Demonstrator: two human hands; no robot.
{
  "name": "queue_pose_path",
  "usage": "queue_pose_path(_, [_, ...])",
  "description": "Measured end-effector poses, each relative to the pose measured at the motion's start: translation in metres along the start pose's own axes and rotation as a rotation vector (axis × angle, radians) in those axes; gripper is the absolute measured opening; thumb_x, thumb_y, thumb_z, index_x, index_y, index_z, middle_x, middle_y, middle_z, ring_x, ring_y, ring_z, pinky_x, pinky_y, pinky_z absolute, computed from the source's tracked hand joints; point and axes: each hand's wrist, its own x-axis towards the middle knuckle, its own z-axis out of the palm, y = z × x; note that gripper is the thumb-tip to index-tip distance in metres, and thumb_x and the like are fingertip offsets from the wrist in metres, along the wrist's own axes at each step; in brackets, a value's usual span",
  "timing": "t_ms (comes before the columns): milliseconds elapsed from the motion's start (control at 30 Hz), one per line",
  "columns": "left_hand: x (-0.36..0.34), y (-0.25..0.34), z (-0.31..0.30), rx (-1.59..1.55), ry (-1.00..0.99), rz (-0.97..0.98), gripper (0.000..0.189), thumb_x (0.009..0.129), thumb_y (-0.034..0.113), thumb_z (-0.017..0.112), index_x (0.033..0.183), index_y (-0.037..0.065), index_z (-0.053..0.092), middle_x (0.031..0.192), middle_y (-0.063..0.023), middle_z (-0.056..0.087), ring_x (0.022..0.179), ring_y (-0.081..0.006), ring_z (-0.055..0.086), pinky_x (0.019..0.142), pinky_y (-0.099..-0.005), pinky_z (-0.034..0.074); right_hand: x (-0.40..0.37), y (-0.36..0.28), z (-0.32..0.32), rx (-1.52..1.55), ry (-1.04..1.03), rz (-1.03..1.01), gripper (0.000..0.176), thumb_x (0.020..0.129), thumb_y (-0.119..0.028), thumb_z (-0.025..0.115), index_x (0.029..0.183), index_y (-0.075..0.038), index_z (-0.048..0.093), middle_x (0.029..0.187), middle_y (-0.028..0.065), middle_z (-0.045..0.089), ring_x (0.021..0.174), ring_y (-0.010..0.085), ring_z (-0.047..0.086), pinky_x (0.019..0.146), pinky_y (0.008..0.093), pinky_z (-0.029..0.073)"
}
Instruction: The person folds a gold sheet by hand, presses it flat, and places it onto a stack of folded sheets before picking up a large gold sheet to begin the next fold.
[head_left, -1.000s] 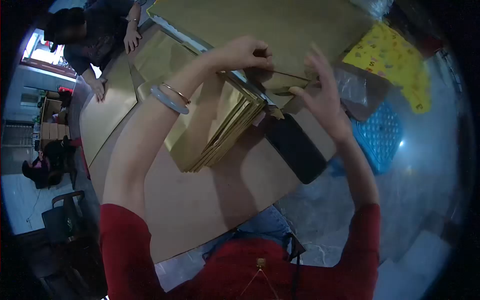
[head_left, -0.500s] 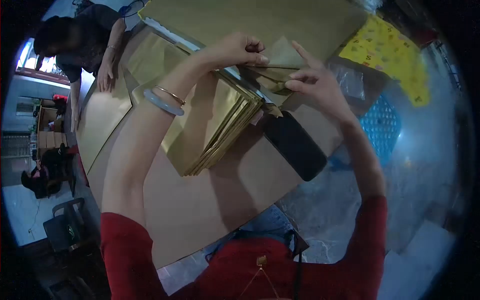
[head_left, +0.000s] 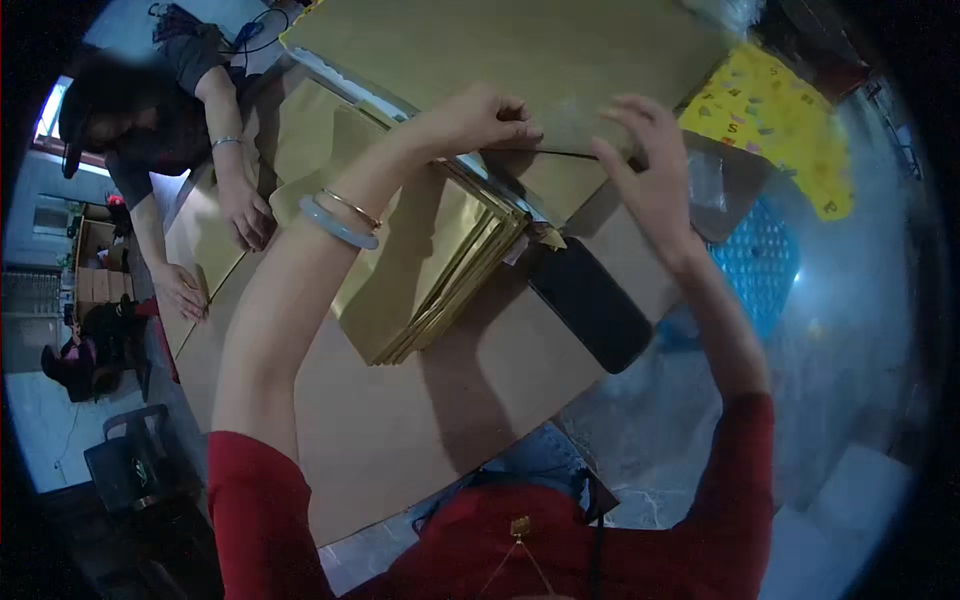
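My left hand (head_left: 490, 120) is closed in a pinch at the edge of a gold paper sheet (head_left: 560, 178), above the far end of a gold paper stack (head_left: 425, 270). A dark, straight edge runs along the sheet from this hand toward the right one. My right hand (head_left: 648, 150) is raised at the sheet's right side, its fingers apart and slightly blurred, with nothing visible in them. Below the sheet lies a black phone (head_left: 592, 303), next to the near corner of the stack.
A co-worker (head_left: 140, 130) leans over the table's left side, both hands on another gold sheet (head_left: 205, 230). Brown board (head_left: 390, 440) covers the table. Yellow printed plastic (head_left: 760, 130) and blue bubble wrap (head_left: 755, 260) are at right. A black chair (head_left: 135, 460) stands lower left.
The raised paper flap between my hands has gone down. My right hand has let go, opening and moving slightly right. The co-worker's hands have moved down along the other sheet's edge.
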Motion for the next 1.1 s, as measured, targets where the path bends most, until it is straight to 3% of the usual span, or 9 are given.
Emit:
queue_pose_path(33, [-0.001,0.003,0.000,0.000,0.015,-0.001,0.029,0.089,0.030,0.063,0.093,0.001,0.065,0.076,-0.0003,0.062,0.071,-0.0080,0.054,0.066,-0.0259,0.046,-0.006,-0.002,-0.005,-0.251,0.040,-0.214,0.029,0.082,-0.022,0.068,0.107,-0.009,0.065,0.115,0.0098,0.059,0.100,0.0243,0.057,0.084,0.0372,0.045])
queue_pose_path(67, [-0.003,0.006,0.000,-0.012,0.011,-0.020,0.030,0.088,0.031,0.064,0.092,0.001,0.065,0.075,-0.0004,0.062,0.070,-0.0082,0.053,0.065,-0.0259,0.045,-0.013,-0.006,-0.011,-0.250,0.037,-0.229,0.029,0.082,-0.022,0.068,0.107,-0.009,0.065,0.115,0.0098,0.059,0.100,0.0243,0.057,0.084,0.0372,0.045])
queue_pose_path(133, [-0.002,0.003,-0.003,-0.020,0.015,-0.035,0.031,0.088,0.032,0.064,0.091,0.002,0.065,0.075,-0.0006,0.062,0.069,-0.0084,0.052,0.064,-0.0258,0.044,-0.021,-0.013,-0.021,-0.320,-0.283,-0.528,0.029,0.080,-0.022,0.068,0.108,-0.012,0.064,0.112,0.0065,0.060,0.104,0.0226,0.055,0.091,0.0405,0.041])
queue_pose_path(367, [0.000,0.004,-0.003,-0.011,-0.035,-0.003,0.032,0.087,0.035,0.064,0.087,0.002,0.065,0.069,0.0014,0.058,0.065,-0.0083,0.048,0.060,-0.0261,0.041,-0.013,-0.001,-0.015,-0.290,-0.407,-0.536,0.023,0.081,-0.014,0.065,0.104,-0.012,0.065,0.111,0.0041,0.061,0.102,0.0229,0.057,0.091,0.0377,0.040])
queue_pose_path(667, [-0.007,0.017,-0.005,0.072,0.016,-0.063,0.036,0.084,0.039,0.066,0.088,0.003,0.066,0.067,0.0002,0.057,0.065,-0.0094,0.048,0.061,-0.0276,0.042,-0.006,-0.007,0.000,-0.110,-0.303,-0.152,0.016,0.085,-0.018,0.063,0.096,-0.006,0.066,0.090,0.0110,0.066,0.086,0.0278,0.062,0.079,0.0357,0.046])
queue_pose_path(767, [0.000,0.002,0.002,0.003,0.052,-0.053,0.038,0.084,0.041,0.066,0.088,0.003,0.066,0.067,-0.0028,0.058,0.065,-0.0113,0.050,0.062,-0.0291,0.043,-0.002,-0.017,-0.003,0.058,-0.283,0.154,0.018,0.083,-0.021,0.067,0.093,-0.005,0.067,0.083,0.0104,0.066,0.077,0.0216,0.064,0.070,0.0317,0.049])
queue_pose_path(833, [0.003,0.003,0.000,0.058,0.047,-0.040,0.039,0.084,0.042,0.066,0.088,0.003,0.066,0.068,-0.0040,0.059,0.065,-0.0121,0.051,0.062,-0.0297,0.043,0.004,-0.022,-0.009,0.153,-0.433,0.462,0.021,0.081,-0.022,0.069,0.091,-0.003,0.068,0.081,0.0073,0.066,0.075,0.0132,0.062,0.067,0.0279,0.048])
queue_pose_path(967, [-0.003,0.011,-0.003,0.111,0.040,-0.061,0.039,0.084,0.041,0.065,0.088,0.002,0.065,0.070,-0.0054,0.061,0.065,-0.0128,0.052,0.061,-0.0306,0.044,0.012,-0.012,-0.010,0.395,-0.388,0.434,0.026,0.082,-0.023,0.070,0.091,0.001,0.067,0.075,0.0013,0.063,0.071,0.0073,0.055,0.065,0.0239,0.045])
queue_pose_path(1100, [0.006,-0.005,0.001,-0.009,0.010,-0.048,0.028,0.086,0.031,0.065,0.090,0.003,0.065,0.073,-0.0026,0.062,0.066,-0.0111,0.052,0.062,-0.0299,0.044,0.019,-0.022,-0.012,0.285,-0.310,0.405,0.026,0.084,-0.023,0.069,0.093,0.001,0.067,0.078,0.0012,0.062,0.070,0.0066,0.054,0.064,0.0225,0.044])
